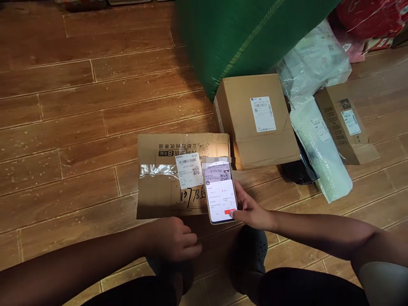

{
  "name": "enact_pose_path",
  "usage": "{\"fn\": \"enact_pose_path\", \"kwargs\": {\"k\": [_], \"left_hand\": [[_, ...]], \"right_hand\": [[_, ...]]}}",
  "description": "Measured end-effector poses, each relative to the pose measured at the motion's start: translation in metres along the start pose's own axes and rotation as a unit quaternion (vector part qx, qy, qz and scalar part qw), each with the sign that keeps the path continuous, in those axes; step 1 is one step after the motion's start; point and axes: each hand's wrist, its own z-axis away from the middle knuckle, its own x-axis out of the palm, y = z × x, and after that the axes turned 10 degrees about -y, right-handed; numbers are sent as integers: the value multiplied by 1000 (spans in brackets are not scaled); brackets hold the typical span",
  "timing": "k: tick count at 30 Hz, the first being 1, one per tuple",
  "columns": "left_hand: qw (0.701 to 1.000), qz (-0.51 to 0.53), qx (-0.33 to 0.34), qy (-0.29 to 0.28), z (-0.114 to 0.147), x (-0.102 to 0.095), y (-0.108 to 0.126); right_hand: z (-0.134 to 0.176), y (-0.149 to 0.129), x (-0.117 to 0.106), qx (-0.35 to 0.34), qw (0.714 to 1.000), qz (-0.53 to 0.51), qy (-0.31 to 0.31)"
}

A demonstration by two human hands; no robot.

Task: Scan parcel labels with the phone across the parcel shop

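My right hand (pixel 253 209) grips a smartphone (pixel 220 193), its thumb resting on a red button low on the lit screen. On that screen appears a shipping label with text fields beneath. The phone is held above the right part of a flat brown cardboard parcel (pixel 156 199), hiding some of it. A white shipping label (pixel 188 171) is stuck on this parcel beside clear tape, with black handwriting below. My left hand (pixel 174 240) hovers near the parcel's lower edge, its fingers curled in; no object shows in it.
A larger cardboard box (pixel 245 146) stands just right of the parcel, against a big green sack (pixel 229 38). Farther right lie a white bubble-wrap package (pixel 330 170), a black bag (pixel 301 163), another cardboard box (pixel 339 104) and a clear plastic bag (pixel 318 55). Wood-patterned floor (pixel 70 170) extends left.
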Motion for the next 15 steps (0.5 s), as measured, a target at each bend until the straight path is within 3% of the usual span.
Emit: {"fn": "enact_pose_path", "kwargs": {"k": [3, 6, 10, 13, 15], "left_hand": [[989, 104, -46, -95, 1, -3, 6], [924, 322, -69, -194, 2, -7, 14], [860, 415, -131, -266, 5, -2, 23], [794, 451, -280, -296, 10, -2, 37], [741, 451, -426, -257, 14, -12, 57]], "right_hand": [[-2, 1, -4, 9, 1000, -9, -11], [-2, 2, -11, 29, 999, -21, -28], [-2, -4, -21, 44, 998, -34, -26], [0, -22, -23, 42, 998, -55, 4], [5, -42, -17, 35, 996, -80, 34]]}}
